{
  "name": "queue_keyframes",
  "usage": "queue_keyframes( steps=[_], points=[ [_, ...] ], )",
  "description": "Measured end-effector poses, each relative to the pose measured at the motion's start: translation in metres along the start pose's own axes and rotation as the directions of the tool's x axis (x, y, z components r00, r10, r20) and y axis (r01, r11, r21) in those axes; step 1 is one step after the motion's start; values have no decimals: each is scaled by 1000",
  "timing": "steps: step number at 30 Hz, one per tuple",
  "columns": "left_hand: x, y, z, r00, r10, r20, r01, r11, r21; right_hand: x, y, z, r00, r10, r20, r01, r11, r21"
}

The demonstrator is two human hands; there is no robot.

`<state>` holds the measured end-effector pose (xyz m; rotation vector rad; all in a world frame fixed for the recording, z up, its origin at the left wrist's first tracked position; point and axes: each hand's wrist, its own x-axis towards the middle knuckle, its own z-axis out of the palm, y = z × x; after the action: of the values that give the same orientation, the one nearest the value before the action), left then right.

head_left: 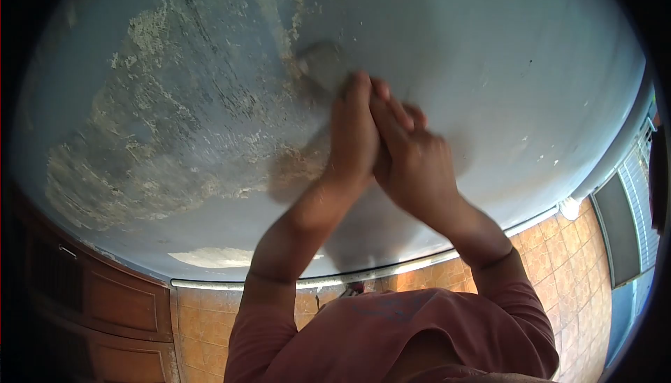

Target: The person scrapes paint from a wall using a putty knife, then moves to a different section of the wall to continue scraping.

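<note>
A scraper (pixel 326 63) with a broad, flat blade meets the blue-grey wall (pixel 503 68) at the edge of a patch of peeling paint (pixel 203 117). Its blade is smeared by motion, and both hands hide the handle. My left hand (pixel 354 131) is closed round the handle, just below the blade. Pressed against it from the right, my right hand (pixel 414 156) is closed too, with its fingers wrapped over the handle and the left hand. Bare, rough plaster and flaking paint spread to the left of the blade.
Brown wooden doors (pixel 122 295) stand at the lower left. An orange tiled floor (pixel 559 257) lies below the wall, with a pale skirting strip (pixel 412 263) along its foot. At the right is a grey-framed panel (pixel 616 229).
</note>
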<state>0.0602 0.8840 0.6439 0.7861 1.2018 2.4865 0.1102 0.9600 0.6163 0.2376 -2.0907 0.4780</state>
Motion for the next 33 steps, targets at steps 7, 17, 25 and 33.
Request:
queue_keyframes(
  steps=[7,17,25,33],
  points=[
    [20,15,-5,997,60,48,-59,998,-19,28,9,10,998,-42,-49,47,994,99],
    [-60,-32,-74,980,58,188,-137,887,440,-45,14,-17,928,343,148,-361,724,587],
    [-71,-25,-97,989,148,-3,-134,907,399,-44,32,44,970,209,125,-241,907,345],
    [-70,-27,-117,971,218,-102,-152,884,442,-33,6,40,992,79,-99,-58,977,205]
  ],
)
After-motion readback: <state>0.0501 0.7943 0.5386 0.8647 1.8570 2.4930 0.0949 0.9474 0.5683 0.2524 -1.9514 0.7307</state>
